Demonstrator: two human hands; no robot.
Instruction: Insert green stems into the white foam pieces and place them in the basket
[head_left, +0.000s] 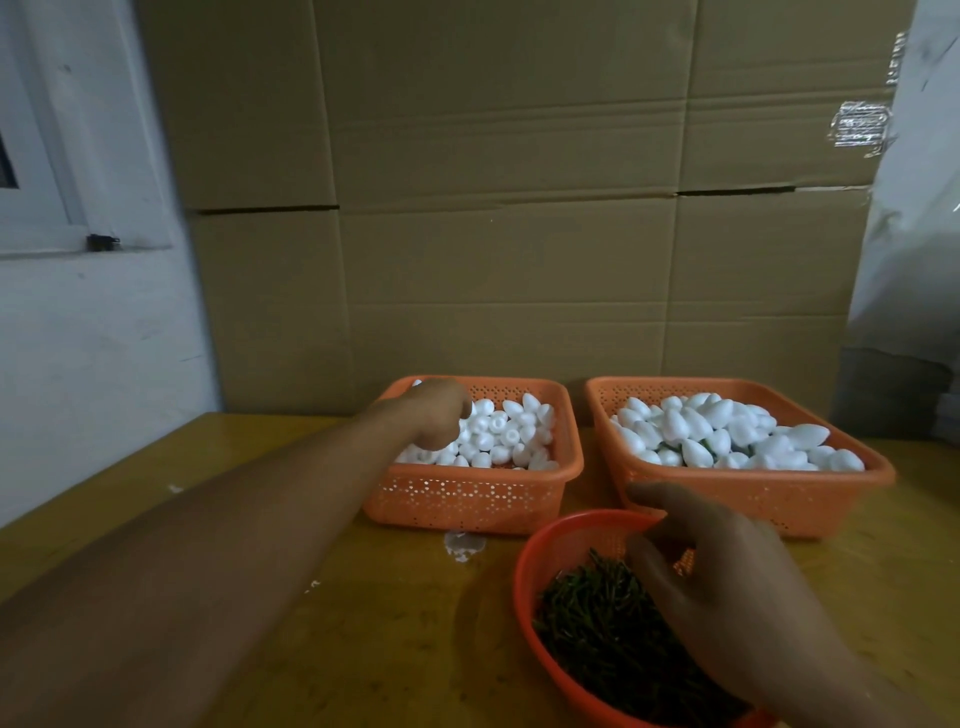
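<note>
Two orange square baskets stand side by side on the wooden table. The left basket (467, 499) holds several white foam pieces (511, 431); my left hand (434, 413) reaches into its left side with fingers curled down among them, and what it holds is hidden. The right basket (737, 501) is heaped with white foam pieces (717, 431), some with green showing beneath. A round red-orange bowl (540, 571) in front holds a pile of green stems (597, 618). My right hand (722, 587) hovers over the bowl, fingers bent toward the stems.
Stacked cardboard boxes (519, 208) form a wall right behind the baskets. A white wall with a window frame (52, 182) is at the left. A plastic sheet (914, 208) hangs at the right. White foam crumbs (462, 545) lie on the table (363, 623).
</note>
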